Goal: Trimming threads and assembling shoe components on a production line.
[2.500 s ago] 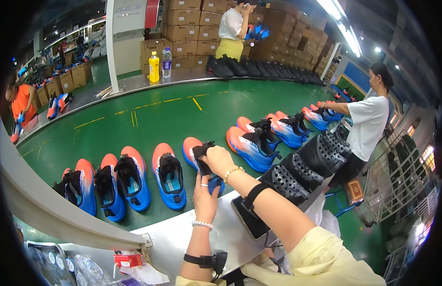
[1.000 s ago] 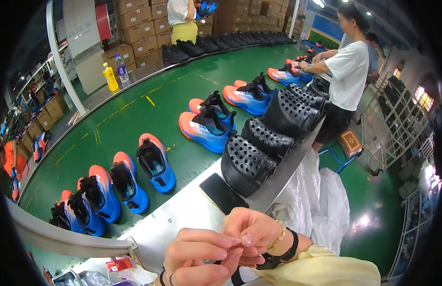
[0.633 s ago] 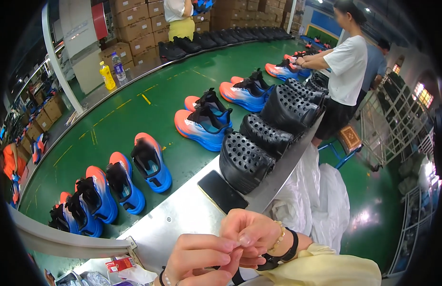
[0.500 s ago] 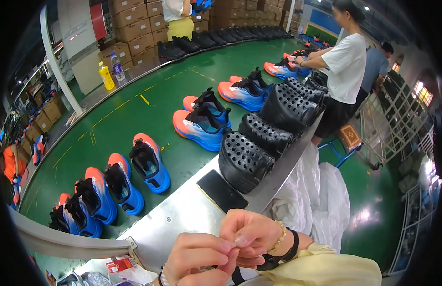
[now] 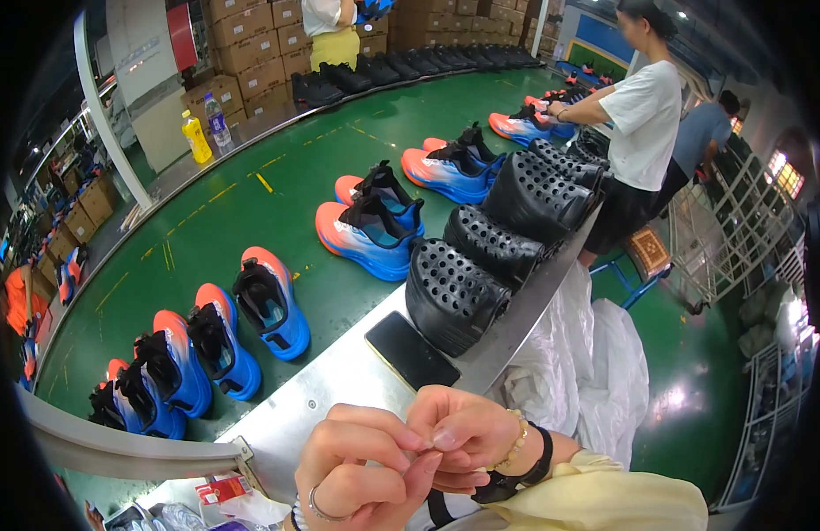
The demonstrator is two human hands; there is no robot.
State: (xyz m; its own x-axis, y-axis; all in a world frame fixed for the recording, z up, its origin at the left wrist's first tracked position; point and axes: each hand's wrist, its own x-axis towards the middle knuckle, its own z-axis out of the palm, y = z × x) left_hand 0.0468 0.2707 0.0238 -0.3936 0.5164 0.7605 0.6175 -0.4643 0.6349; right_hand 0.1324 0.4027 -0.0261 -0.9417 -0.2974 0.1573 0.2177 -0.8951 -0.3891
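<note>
At the bottom centre of the frame we see the left hand [image 5: 361, 469] and the right hand [image 5: 459, 434] pressed together, fingertips meeting. Both are curled closed in a pinch; whatever sits between the fingertips is too small for us to make out. The left hand wears a thin ring, and the right wrist carries a beaded bracelet [image 5: 517, 440] and a black wristband [image 5: 525, 469], with a pale yellow sleeve [image 5: 605, 500] running off to the lower right.

Just above the hands, on the grey metal bench edge [image 5: 330, 398], lies a flat black phone-like slab [image 5: 412, 350]. Touching the bench just beyond it stands a row of black perforated moulded forms [image 5: 454, 296] climbing toward the upper right. To the right of the bench, crumpled white plastic sheeting [image 5: 596, 372] hangs down.

On the green conveyor surface [image 5: 251, 195], in the left and centre of the frame, we see blue and orange sports shoes with black tongues: a cluster at lower left [image 5: 211, 341], a pair in the centre [image 5: 370, 226], and more further up toward the right [image 5: 450, 168].

At upper right a person in a white t-shirt [image 5: 644, 124] stands with hands at the belt. At the top another person in a yellow skirt [image 5: 335, 40] stands before stacked brown cardboard boxes [image 5: 251, 44]. A yellow bottle [image 5: 196, 137] stands at upper left.
</note>
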